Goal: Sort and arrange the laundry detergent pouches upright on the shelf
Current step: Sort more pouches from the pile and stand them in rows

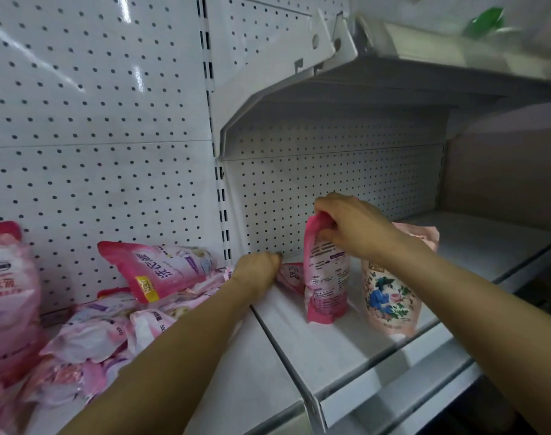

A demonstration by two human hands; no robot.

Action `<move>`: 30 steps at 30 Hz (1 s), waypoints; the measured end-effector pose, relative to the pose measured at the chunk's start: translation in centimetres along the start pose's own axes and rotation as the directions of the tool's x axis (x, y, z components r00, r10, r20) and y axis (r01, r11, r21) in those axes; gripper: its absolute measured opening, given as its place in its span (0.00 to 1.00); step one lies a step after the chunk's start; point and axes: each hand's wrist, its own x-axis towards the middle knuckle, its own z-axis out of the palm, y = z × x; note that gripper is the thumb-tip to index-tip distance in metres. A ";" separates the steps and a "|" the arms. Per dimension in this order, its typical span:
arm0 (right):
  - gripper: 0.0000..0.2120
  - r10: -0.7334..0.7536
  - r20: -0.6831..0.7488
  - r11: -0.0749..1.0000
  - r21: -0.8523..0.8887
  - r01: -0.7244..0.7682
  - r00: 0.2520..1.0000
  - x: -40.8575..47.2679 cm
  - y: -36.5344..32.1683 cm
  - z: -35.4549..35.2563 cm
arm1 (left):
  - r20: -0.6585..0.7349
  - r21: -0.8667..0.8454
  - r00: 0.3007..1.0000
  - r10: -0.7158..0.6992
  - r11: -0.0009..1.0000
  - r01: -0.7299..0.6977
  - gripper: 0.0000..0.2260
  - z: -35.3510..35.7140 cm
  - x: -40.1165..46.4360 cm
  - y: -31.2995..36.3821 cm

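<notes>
right hand: grip pinched on the top edge of an upright pink plastic detergent pouch, back label facing out; pouch hangs straight below the fingers, base on the white metal shelf.
left hand: fingers curled round the end of a flat-lying pink pouch; that pouch lies just right of the hand, partly hidden behind the upright one.
floral pouch: pale pink, blue-flower print, upright, just right of the held pouch, under the right forearm.
pile of pink pouches: lying jumbled on the left shelf section, one propped tilted on top.
back wall: white pegboard.
</notes>
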 end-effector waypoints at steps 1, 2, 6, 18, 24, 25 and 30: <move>0.08 0.004 -0.018 1.000 0.005 -0.004 1.000 0.1 0.4 0.0 | -0.013 -0.070 0.999 -0.043 0.997 0.042 0.11 -0.2 0.0 -0.3; 0.08 0.012 -0.026 1.000 0.016 -0.012 1.000 0.3 0.7 0.0 | -0.026 -0.158 0.995 -0.092 0.984 0.087 0.10 -0.5 0.1 -0.6; 0.08 0.073 -0.027 0.997 0.018 -0.073 0.997 1.4 2.2 -0.2 | -0.090 -0.596 0.912 -0.399 0.756 0.272 0.09 -1.8 0.8 -2.9; 0.05 0.129 -0.084 0.981 -0.135 -0.140 0.988 4.8 1.5 2.4 | 0.224 -0.973 0.690 -0.688 -0.191 0.126 0.11 -5.4 -0.5 -6.5; 0.16 0.122 -0.056 0.971 -0.202 -0.131 0.991 4.3 0.8 1.2 | 0.349 -0.862 0.705 -0.618 -0.507 -0.018 0.15 -7.4 -2.8 -5.7; 0.24 0.110 -0.083 0.978 -0.169 -0.122 0.991 4.1 0.5 1.1 | 0.345 -0.863 0.718 -0.605 -0.504 -0.010 0.15 -7.5 -3.2 -5.5; 0.38 -0.203 -0.171 0.949 0.208 0.237 0.964 2.5 -2.7 -0.7 | 0.331 -0.867 0.803 -0.496 -0.495 0.052 0.13 -7.3 -4.9 -4.7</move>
